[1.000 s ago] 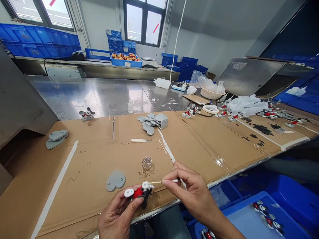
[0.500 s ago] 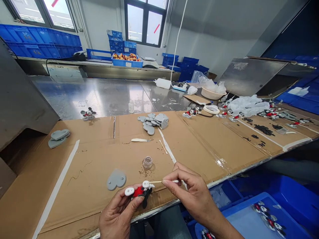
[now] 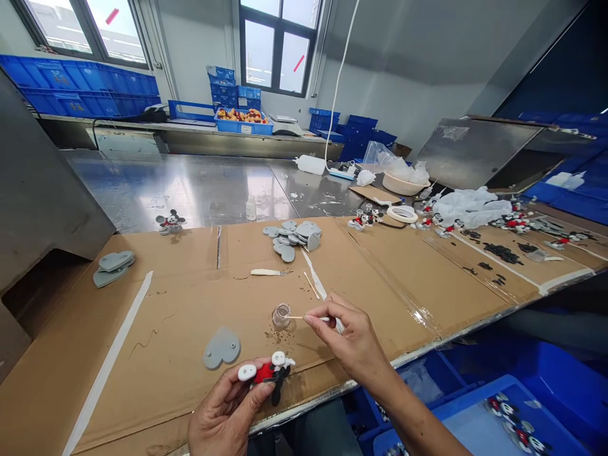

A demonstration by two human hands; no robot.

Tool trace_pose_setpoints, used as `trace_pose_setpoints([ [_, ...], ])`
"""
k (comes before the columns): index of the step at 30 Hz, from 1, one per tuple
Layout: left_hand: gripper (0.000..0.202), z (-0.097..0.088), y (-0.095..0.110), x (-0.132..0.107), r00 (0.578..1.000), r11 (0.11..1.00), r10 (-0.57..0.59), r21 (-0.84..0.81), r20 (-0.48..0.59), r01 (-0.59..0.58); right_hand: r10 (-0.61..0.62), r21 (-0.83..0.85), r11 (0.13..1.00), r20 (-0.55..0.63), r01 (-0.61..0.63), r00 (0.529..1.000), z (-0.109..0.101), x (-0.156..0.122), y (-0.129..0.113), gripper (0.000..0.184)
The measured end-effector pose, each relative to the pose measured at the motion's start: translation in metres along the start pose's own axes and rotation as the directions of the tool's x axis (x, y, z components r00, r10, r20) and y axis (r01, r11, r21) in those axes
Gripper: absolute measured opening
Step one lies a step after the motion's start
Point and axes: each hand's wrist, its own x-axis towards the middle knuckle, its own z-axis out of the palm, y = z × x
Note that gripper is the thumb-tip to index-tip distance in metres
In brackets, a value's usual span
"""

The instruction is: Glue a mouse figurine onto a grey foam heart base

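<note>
My left hand [image 3: 230, 405] grips a small Mickey Mouse figurine [image 3: 263, 373] near the table's front edge, its white soles turned up and its black ears pointing down. Between the fingertips of my right hand [image 3: 349, 335] is a thin cotton swab [image 3: 297, 317], pinched near its white end. The swab's other tip reaches into a small clear glass jar [image 3: 281, 315], whose contents I cannot make out. Brown specks lie around the jar. To the left of it a grey heart-shaped base [image 3: 221, 348] with two small pegs rests flat on the cardboard.
Grey heart pieces lie in a pile [image 3: 294, 237] and a small stack [image 3: 113, 267]. A white-handled knife [image 3: 266, 272] and another swab [image 3: 311, 285] lie beyond the jar. More figurines stand at the back and right. A blue bin [image 3: 456, 405] holds figurines below the table edge.
My right hand has moved the swab away from the figurine's sole, up to the glass jar. The left hand keeps the figurine in nearly the same place.
</note>
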Motion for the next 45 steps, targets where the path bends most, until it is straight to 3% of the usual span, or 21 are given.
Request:
trace_pose_setpoints([
  [6, 0.024, -0.005, -0.004, 0.002, 1.000, 1.000, 0.003, -0.028, 0.018, -0.003, -0.054, -0.141, 0.988, 0.032, 0.058, 0.998, 0.009, 0.011, 0.015, 0.020],
  [12, 0.025, 0.000, 0.000, 0.000, 1.000, 1.000, -0.015, -0.027, -0.017, 0.014, 0.000, 0.022, 1.000, -0.012, 0.000, 1.000, 0.001, 0.004, 0.002, 0.018],
  [20, 0.031, 0.017, 0.013, -0.009, 0.993, 1.000, 0.006, -0.030, -0.118, -0.009, 0.015, 0.092, 0.995, 0.103, -0.025, 0.995, -0.008, -0.022, -0.023, 0.019],
  [26, 0.026, 0.008, 0.007, -0.004, 1.000, 1.000, 0.006, -0.006, -0.028, -0.006, 0.007, 0.081, 0.997, 0.117, -0.016, 0.993, -0.008, -0.025, -0.023, 0.018],
  [30, 0.026, 0.010, 0.010, -0.005, 0.999, 1.000, 0.000, -0.024, -0.052, -0.002, -0.044, 0.106, 0.994, 0.100, 0.033, 0.994, -0.008, -0.023, -0.029, 0.016],
  [37, 0.024, 0.018, 0.016, -0.011, 0.999, 1.000, 0.000, -0.030, -0.039, -0.002, -0.109, 0.143, 0.986, 0.184, 0.083, 0.977, 0.006, -0.017, -0.042, 0.015],
  [45, 0.023, 0.011, 0.011, -0.007, 1.000, 1.000, -0.007, -0.006, 0.019, 0.007, -0.155, 0.142, 0.982, 0.227, 0.124, 0.961, 0.010, -0.014, -0.046, 0.018],
])
